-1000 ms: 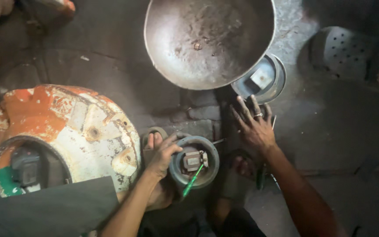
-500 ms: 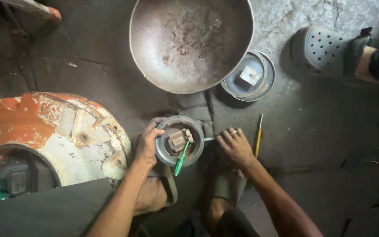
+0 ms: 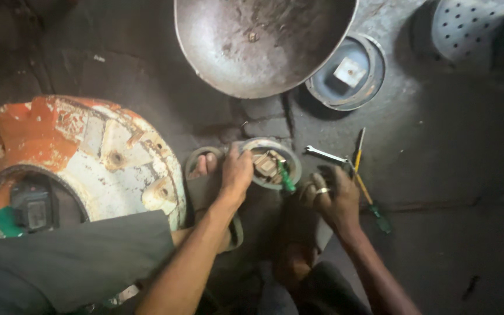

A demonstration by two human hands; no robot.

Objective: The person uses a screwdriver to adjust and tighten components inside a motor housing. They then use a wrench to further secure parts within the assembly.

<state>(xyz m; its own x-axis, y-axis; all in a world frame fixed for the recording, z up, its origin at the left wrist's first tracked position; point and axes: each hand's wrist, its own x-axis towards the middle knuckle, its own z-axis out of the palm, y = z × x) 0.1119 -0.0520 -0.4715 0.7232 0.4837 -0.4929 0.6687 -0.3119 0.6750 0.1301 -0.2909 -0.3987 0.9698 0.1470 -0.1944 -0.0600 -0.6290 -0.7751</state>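
Observation:
My left hand (image 3: 235, 172) grips the left rim of a small round metal housing (image 3: 294, 165) that stands on the dark floor, with a brass-coloured mechanism (image 3: 265, 163) inside it. A green-handled screwdriver (image 3: 286, 178) leans out of the housing's right side. My right hand (image 3: 331, 199), with a ring on one finger, rests on the floor just right of the housing. Its curled fingers reach a small wrench (image 3: 324, 154) and a thin yellow-shafted screwdriver (image 3: 364, 189). Whether they hold either tool is hidden.
A large dented metal bowl (image 3: 263, 41) lies at the top, with a round grey cap (image 3: 374, 76) to its right. A big orange-and-white round casing (image 3: 83, 149) fills the left side. My sandalled foot (image 3: 204, 169) is by the housing. A perforated shoe (image 3: 468, 26) is at top right.
The view has come closer. My right hand has shifted right from beside the housing to the wrench and screwdriver, and its fingers have curled. My left hand stays on the housing.

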